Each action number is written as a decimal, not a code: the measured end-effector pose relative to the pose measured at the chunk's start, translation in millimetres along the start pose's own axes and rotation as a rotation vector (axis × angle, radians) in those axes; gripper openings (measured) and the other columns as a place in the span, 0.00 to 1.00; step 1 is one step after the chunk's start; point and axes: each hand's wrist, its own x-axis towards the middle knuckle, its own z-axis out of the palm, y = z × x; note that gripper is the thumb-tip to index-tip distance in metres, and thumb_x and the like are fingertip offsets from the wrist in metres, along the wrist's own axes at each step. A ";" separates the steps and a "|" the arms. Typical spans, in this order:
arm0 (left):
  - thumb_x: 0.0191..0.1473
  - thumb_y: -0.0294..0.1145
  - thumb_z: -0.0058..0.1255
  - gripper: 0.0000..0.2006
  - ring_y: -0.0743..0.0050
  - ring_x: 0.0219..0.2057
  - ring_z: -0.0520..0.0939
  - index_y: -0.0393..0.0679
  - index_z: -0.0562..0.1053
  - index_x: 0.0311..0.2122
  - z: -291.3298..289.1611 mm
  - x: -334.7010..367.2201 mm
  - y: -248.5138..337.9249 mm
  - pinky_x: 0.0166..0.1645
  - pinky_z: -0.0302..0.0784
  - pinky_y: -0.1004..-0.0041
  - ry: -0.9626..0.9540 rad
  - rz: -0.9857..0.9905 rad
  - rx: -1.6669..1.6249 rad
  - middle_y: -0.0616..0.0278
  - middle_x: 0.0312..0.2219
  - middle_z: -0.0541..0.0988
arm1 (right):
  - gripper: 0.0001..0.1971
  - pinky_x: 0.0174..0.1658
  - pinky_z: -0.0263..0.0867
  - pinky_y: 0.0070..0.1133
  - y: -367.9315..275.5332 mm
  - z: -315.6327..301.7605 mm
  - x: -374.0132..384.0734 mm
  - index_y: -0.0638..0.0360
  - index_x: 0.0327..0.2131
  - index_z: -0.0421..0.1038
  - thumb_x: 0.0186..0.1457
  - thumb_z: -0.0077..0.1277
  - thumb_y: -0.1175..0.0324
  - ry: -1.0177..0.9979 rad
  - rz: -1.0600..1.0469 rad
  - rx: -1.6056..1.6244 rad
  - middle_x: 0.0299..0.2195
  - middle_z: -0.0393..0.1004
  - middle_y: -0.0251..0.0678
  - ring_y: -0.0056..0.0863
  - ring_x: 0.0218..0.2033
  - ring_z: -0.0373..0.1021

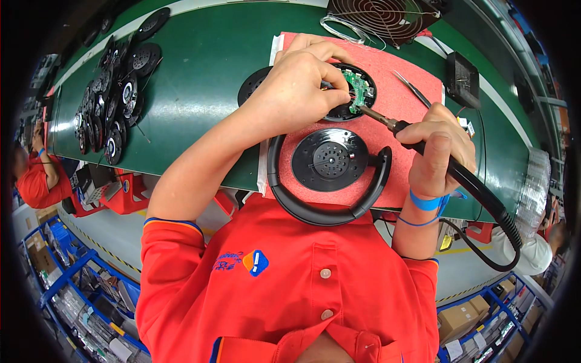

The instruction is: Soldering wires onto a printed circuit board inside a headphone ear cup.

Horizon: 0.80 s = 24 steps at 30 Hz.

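Note:
My right hand [439, 148] is closed around a soldering iron [478, 184], whose metal tip touches or nearly touches the lower edge of a green circuit board [361, 85]. The board sits in a round black housing [371, 100] with thin wires at its middle. Thumb and fingers of my left hand [302, 85] pinch together over the housing's left side; what they hold is hidden. Under my left wrist, another black disc [251, 85] is partly covered. Nearer to me lie a black disc with a perforated centre [330, 160] and a curved black band [321, 216] joined to it.
The work rests on a pink foam mat [399, 145] on a green table [200, 72]. Tweezers [413, 88] lie on the mat's right. Beyond are a fan [387, 21], coiled wire [342, 30] and a black box [463, 81]. Black discs [100, 100] pile up left. The iron's cord [505, 266] loops right.

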 end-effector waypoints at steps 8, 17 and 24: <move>0.39 0.30 0.56 0.04 0.60 0.50 0.67 0.44 0.80 0.23 3.1 -0.6 -2.3 0.54 0.59 0.61 -0.001 -0.036 -0.014 0.65 0.41 0.76 | 0.14 0.18 0.54 0.19 7.5 1.8 0.4 0.62 0.18 0.72 0.55 0.47 0.68 -0.011 -0.026 0.038 0.14 0.71 0.32 0.22 0.13 0.59; 0.41 0.28 0.56 0.05 0.60 0.50 0.68 0.42 0.79 0.26 1.6 -1.5 3.2 0.56 0.59 0.64 -0.001 -0.021 0.057 0.63 0.42 0.76 | 0.21 0.20 0.50 0.20 0.3 3.1 0.4 0.65 0.16 0.69 0.59 0.40 0.63 -0.026 0.023 -0.019 0.14 0.70 0.35 0.22 0.16 0.57; 0.41 0.28 0.56 0.05 0.59 0.50 0.68 0.42 0.79 0.26 1.5 -1.8 3.6 0.56 0.59 0.64 -0.007 -0.021 0.076 0.63 0.42 0.76 | 0.13 0.18 0.54 0.19 6.3 0.7 1.8 0.63 0.17 0.72 0.54 0.47 0.70 -0.038 -0.027 0.043 0.14 0.71 0.32 0.22 0.13 0.59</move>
